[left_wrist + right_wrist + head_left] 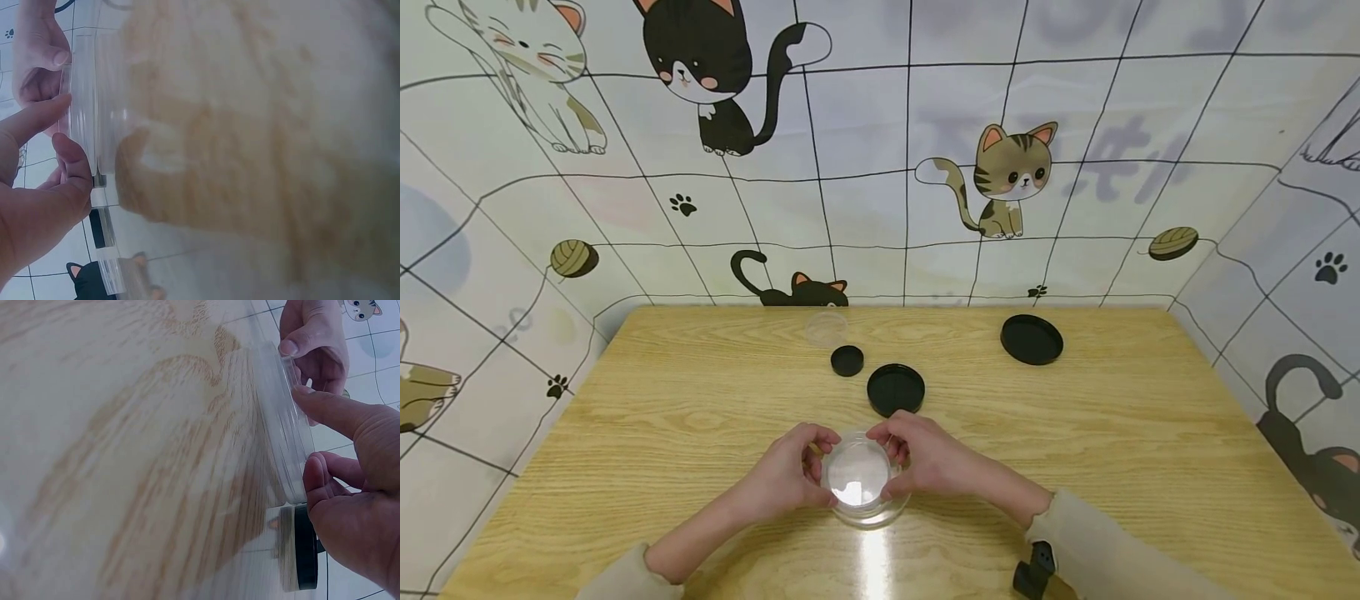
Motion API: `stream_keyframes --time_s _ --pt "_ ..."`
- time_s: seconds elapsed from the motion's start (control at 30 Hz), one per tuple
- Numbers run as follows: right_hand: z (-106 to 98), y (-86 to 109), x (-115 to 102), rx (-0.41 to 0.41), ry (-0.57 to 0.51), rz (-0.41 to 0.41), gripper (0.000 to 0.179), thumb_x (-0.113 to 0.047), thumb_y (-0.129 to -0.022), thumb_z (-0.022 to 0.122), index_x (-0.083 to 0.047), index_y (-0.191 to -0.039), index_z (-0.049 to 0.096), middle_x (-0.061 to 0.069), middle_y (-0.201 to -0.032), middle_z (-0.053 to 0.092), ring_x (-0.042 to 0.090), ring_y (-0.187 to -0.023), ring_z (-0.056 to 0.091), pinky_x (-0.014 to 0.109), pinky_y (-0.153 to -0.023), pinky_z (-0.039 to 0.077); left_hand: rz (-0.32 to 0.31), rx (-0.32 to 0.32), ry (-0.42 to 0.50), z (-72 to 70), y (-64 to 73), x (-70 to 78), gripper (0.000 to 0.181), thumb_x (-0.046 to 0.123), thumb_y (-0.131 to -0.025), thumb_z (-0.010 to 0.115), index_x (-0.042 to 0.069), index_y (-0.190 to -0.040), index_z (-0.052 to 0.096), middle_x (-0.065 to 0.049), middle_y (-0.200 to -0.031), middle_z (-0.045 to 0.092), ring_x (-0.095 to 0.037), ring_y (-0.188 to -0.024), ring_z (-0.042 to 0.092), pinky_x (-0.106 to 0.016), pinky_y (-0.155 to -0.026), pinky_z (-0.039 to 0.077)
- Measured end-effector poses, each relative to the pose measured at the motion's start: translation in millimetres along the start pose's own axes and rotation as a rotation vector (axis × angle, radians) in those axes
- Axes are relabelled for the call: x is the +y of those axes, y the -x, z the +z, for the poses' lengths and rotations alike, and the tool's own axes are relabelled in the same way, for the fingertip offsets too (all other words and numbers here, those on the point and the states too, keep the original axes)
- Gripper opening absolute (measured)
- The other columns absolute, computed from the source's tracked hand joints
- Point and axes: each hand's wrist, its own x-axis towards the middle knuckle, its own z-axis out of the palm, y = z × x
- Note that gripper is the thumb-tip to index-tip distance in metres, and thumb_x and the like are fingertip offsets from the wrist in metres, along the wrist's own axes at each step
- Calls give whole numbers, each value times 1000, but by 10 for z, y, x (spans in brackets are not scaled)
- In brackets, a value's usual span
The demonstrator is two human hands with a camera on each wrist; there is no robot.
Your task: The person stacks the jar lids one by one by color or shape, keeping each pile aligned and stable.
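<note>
A clear round dish sits on top of a wider clear round dish near the front middle of the table. My left hand grips the upper dish from the left, thumb at the near side and fingers at the far side. Opposite it, my right hand holds the same dish by its right edge. Both wrist views show the stacked clear walls side-on, with fingertips on the upper rim. Just beyond the right hand lies a black round lid-like dish.
Farther back are a small black round dish and a faint clear round dish. A larger black round dish lies at the back right. Cat-printed cloth hangs behind and beside the wooden table.
</note>
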Motion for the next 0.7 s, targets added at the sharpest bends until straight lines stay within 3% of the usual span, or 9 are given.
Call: stream_keyframes --time_s 0.27,0.5,0.7 --pt "-4 -2 5 -5 11 -6 60 -12 -73 94 -1 -125 66 -1 -101 56 12 -85 54 25 -76 50 15 -20 6 -21 2 -6 69 -8 -64 90 -7 -124 56 -11 -105 56 -18 -79 55 -23 -65 50" --pt "-5 -4 20 -9 13 -20 61 -12 -73 94 0 -126 66 -1 -102 56 11 -86 55 25 -77 51 -4 -18 -75 -12 -27 -13 65 -7 -64 91 -5 -121 59 -9 -105 56 -18 -80 56 -23 -66 51" --pt "-3 -8 29 -7 12 -25 61 -11 -72 95 1 -124 66 0 -101 55 11 -86 54 25 -77 51 5 -22 -75 -26 -28 8 65 -6 -62 92 -6 -119 60 -10 -104 56 -17 -79 56 -23 -65 50"
